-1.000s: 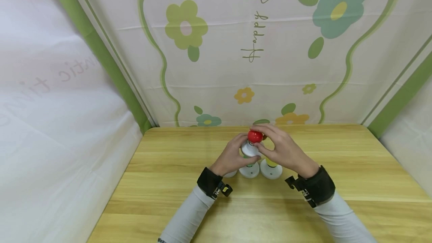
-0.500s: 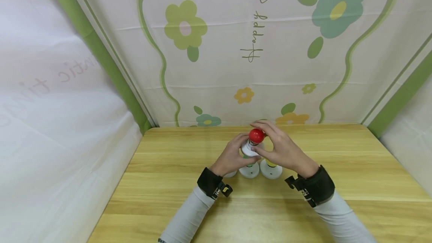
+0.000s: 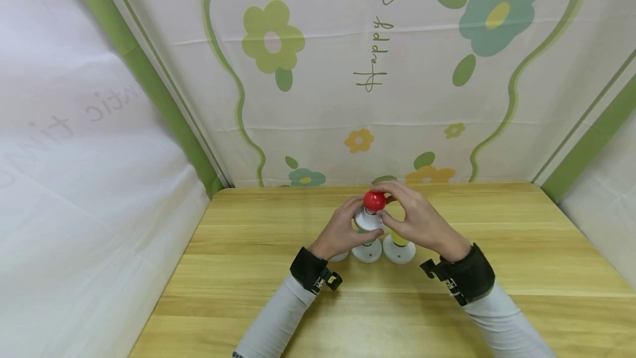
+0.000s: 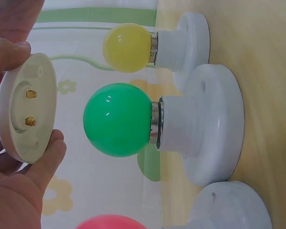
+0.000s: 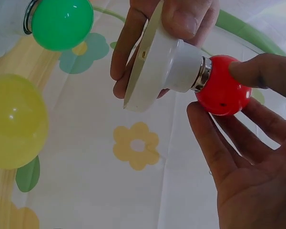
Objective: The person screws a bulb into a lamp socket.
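My left hand (image 3: 343, 228) grips the round base of a white lamp holder (image 5: 157, 62), raised above the other lamps. The red bulb (image 5: 222, 86) sits at the holder's mouth, part of its metal cap showing. My right hand (image 3: 422, 222) holds that bulb between thumb and fingers. Seen from the left wrist, the holder's underside (image 4: 45, 109) shows two brass terminals. Just below stands a green bulb (image 4: 118, 119) in its own white holder (image 4: 214, 124). A yellow bulb (image 4: 127, 47) in another holder (image 4: 193, 47) stands to its right.
On the left of the row is another white holder (image 4: 233, 207) with a pinkish-red bulb (image 4: 112, 223). All stand on a wooden table (image 3: 367, 314). Behind its far edge hangs a flower-printed curtain (image 3: 323, 98).
The red bulb tips slightly to the right and then back left, and my right fingers shift with it. My left hand and the holder stay nearly still.
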The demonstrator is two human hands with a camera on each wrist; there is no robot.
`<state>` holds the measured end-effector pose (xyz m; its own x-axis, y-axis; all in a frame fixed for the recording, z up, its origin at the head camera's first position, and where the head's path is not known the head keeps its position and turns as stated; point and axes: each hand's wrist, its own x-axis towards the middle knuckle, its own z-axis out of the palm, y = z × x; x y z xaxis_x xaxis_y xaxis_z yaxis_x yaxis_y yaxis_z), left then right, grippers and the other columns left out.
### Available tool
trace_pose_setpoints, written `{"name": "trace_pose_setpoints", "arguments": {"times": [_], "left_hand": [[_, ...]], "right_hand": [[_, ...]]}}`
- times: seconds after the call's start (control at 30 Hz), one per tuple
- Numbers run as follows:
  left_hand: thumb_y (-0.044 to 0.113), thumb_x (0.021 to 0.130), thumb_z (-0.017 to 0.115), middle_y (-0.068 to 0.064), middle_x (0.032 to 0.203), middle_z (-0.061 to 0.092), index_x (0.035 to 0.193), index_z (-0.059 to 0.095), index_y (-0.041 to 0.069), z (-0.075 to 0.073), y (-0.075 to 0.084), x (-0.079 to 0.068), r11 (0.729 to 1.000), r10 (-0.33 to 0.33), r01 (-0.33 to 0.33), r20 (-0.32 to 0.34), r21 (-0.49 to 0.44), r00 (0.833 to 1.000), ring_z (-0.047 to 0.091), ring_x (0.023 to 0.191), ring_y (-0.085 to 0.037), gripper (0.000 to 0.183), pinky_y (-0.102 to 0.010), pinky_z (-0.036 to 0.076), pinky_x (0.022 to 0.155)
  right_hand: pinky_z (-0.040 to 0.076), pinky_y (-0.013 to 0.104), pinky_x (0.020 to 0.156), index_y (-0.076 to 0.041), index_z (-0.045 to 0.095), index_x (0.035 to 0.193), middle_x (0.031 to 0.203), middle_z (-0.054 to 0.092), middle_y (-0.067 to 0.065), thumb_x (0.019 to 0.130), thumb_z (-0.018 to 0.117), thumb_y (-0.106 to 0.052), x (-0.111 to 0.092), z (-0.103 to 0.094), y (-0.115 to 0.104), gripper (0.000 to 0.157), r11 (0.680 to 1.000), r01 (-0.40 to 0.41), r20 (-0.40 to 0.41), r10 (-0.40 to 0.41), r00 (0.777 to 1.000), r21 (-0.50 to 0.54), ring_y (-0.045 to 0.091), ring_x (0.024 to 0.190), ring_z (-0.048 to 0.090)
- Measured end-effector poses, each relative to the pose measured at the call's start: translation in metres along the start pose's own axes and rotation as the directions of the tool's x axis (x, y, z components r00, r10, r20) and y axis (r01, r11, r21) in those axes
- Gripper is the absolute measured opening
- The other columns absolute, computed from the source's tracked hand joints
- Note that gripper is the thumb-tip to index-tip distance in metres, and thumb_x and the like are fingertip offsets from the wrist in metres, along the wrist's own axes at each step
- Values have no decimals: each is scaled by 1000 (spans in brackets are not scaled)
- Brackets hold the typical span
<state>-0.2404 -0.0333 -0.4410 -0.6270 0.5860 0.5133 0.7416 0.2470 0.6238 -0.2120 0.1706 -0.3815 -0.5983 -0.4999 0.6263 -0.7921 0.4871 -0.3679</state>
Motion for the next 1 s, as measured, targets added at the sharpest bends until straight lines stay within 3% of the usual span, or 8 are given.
{"name": "trace_pose_setpoints", "arguments": {"times": [0.33, 0.5, 0.67, 1.0], "left_hand": [[35, 85, 73, 5, 138, 47, 140, 45, 23, 0, 0, 0, 1000, -2, 2, 6, 8, 1000, 48, 119, -7, 63, -25, 47, 96], [33, 84, 74, 4, 139, 47, 141, 44, 23, 0, -1, 0, 1000, -1, 1, 7, 0, 1000, 47, 120, -8, 65, -25, 47, 97], [27, 82, 76, 3, 137, 48, 140, 46, 21, 2, 1, 0, 1000, 6, -6, -5, 4, 1000, 49, 118, -9, 66, -26, 48, 96], [12, 81, 77, -8, 133, 52, 135, 50, 6, -10, 37, 1, 999, 40, -40, -22, -5, 999, 52, 117, -16, 60, -27, 48, 96]], "right_hand": [[56, 34, 77, -15, 57, 131, 124, 52, 4, 83, 77, -24, 0, 3, 2, 53, 998, -1, -21, -1, 1000, -66, 11, 98, 55], [55, 36, 81, -9, 56, 130, 129, 55, 6, 85, 73, -17, -1, 3, 1, 49, 999, 8, -6, -9, 1000, -33, 15, 106, 55], [55, 34, 81, -7, 56, 130, 125, 60, 3, 84, 70, -11, -2, 1, -1, 48, 1000, 8, -3, -8, 1000, -19, 13, 104, 57], [56, 31, 75, -7, 58, 122, 115, 60, -1, 82, 77, -24, 0, 1, -2, 48, 999, -10, -34, 8, 999, -49, 8, 95, 56]]}}
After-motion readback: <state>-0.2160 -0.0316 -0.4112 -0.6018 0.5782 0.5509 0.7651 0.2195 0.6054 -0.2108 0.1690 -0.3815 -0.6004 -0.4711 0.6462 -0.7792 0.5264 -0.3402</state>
